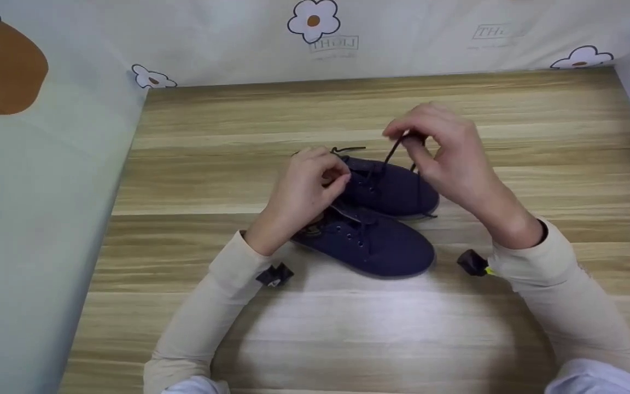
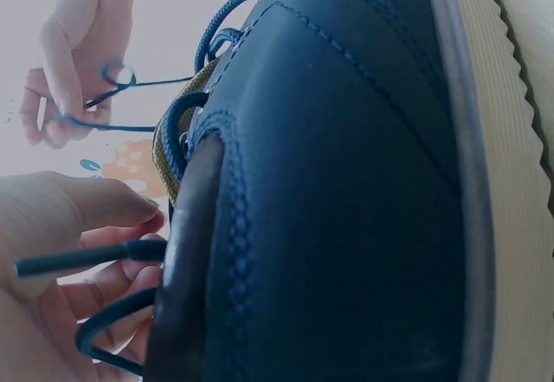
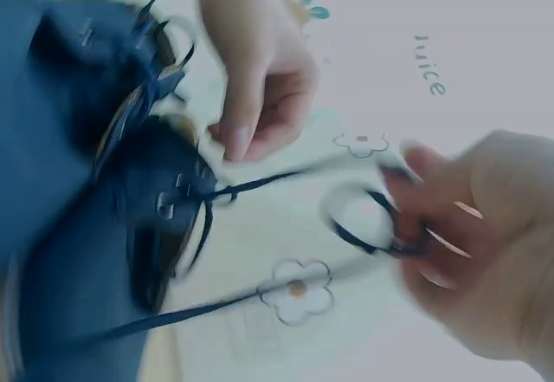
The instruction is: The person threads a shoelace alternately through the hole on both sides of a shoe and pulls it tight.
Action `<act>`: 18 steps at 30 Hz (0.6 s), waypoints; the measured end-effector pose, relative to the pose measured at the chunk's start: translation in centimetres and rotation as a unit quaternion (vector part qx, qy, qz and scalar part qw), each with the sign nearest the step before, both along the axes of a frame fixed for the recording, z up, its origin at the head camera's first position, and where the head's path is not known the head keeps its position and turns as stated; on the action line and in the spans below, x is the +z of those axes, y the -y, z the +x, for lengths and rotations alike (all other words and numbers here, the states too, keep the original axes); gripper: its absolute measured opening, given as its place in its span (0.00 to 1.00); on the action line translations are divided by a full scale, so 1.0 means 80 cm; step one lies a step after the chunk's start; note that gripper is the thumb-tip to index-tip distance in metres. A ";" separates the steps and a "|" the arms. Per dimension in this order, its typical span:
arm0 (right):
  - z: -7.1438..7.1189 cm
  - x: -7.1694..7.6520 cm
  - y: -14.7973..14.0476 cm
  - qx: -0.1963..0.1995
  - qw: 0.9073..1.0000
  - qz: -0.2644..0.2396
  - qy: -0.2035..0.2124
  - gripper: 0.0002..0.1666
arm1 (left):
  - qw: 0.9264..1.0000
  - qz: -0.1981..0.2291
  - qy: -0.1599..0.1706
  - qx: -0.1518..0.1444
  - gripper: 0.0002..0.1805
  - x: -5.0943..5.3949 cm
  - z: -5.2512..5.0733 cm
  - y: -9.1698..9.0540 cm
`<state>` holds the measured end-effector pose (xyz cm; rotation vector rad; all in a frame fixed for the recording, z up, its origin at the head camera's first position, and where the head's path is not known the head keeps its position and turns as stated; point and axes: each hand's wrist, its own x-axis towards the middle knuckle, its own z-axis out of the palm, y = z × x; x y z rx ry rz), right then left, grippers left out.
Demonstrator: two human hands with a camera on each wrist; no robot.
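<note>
Pale sleeves [image 1: 192, 320] are sitting closest to the lens, the left one slanting in from about 7 o'clock and the right from about 4, with a small black piece [image 1: 473, 262] poking out beside the right cuff and a similar one showing by the left. Both shoes are lying side by side on the wood-grain worktop [image 1: 348, 350], soles down: the far shoe [image 1: 402, 189] is sitting just off centre toward 3 o'clock, the near shoe [image 1: 397, 251] around 4, and both toes are pointing somewhere between 3 and 4.

As for the hands, the right hand [image 1: 449, 156] is hanging out between 2 and 3 o'clock, above the far shoe, pinching a dark lace [image 1: 393, 150] that's running up from that shoe. It's looking blurry in the right wrist view, but the lace is looping around the fingers. The left hand [image 1: 307, 183] is hovering pretty much dead centre by the far shoe's opening, fingers curling in toward the thumb; honestly can't tell if it's pinching anything. In the left wrist view, a lace tip [image 2: 69, 261] is sticking out across that hand, between 8 and 9 o'clock. Flower-print sheeting [image 1: 227, 44] is covering the backdrop around 12.
</note>
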<state>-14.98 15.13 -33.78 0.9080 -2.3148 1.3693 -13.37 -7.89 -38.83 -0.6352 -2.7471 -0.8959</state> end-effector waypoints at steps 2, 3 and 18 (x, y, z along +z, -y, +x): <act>-0.001 0.002 0.003 -0.069 0.995 -0.031 -0.065 0.09 | 1.000 0.000 0.003 0.001 0.05 0.000 0.000 0.000; -0.002 0.003 0.004 -0.096 0.991 -0.054 -0.080 0.06 | 1.000 -0.001 0.004 0.001 0.05 0.000 0.000 0.000; -0.008 0.007 -0.004 -0.098 0.982 -0.016 0.161 0.35 | 1.000 -0.003 0.001 0.000 0.05 0.000 0.001 0.000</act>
